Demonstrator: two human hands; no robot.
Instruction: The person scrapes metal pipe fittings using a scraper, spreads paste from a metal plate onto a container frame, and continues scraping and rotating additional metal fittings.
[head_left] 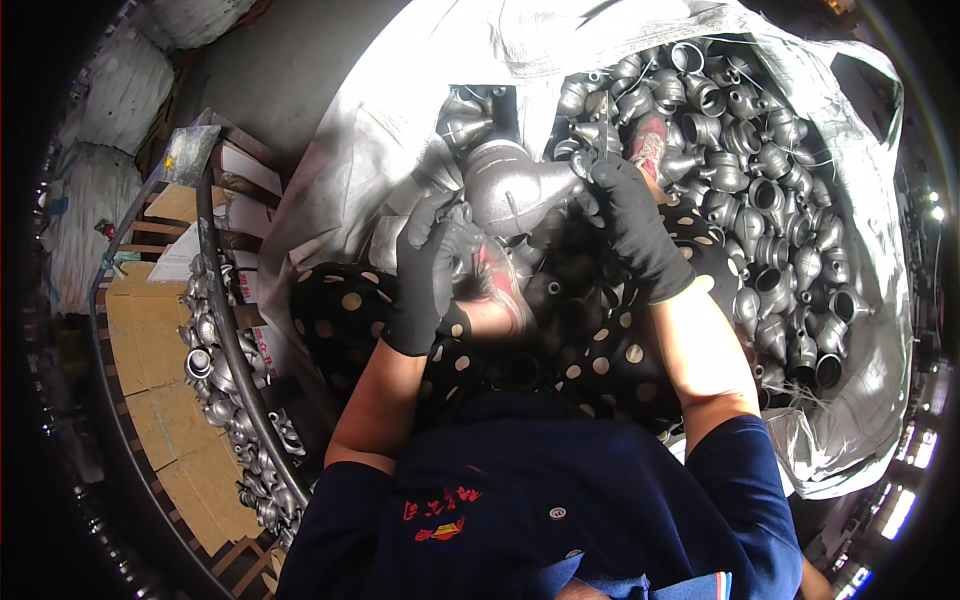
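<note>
A large, rounded grey metal casting (510, 190) with a wide collar and a narrower end is held up between my gloved hands. My left hand (432, 250), in a black glove, is closed with its fingers curled at the casting's lower left side. By the narrow right end is my right hand (635, 220), also gloved and closed. A thin, dark, blade-like tool (603, 128) stands up from its fingers, close to that end. The right fingertips partly cover the narrow end, so whether they also grip the casting is unclear.
A big white woven bag (345, 150) surrounds me, with many smaller grey castings (770, 200) piled inside on the right. My shoes and dotted trousers are among them. Left of the bag, a dark curved rail (225, 320) passes more castings and cardboard sheets (165, 370).
</note>
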